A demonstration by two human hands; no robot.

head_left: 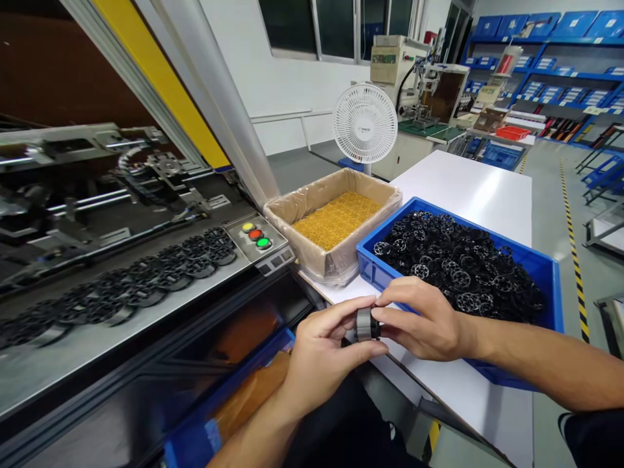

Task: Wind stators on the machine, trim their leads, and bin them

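Note:
Between my two hands is a small round part with a grey metal ring and black plastic ends [363,324]. My left hand [324,348] grips it from the left, thumb below and fingers above. From the right, my right hand [423,318] pinches its black end. Both hands are over the near edge of the white table, in front of a blue crate [550,286] heaped with black openwork plastic discs [439,250]. Similar black-and-grey round parts [146,291] stand in rows on the machine's metal ledge at the left.
A plastic-lined carton [327,265] of yellow pieces [338,218] stands beside the crate. Coloured push buttons [256,235] sit at the machine's corner. A white fan [365,123] is behind. Below the ledge, a blue bin [188,448] holds brown wrapping.

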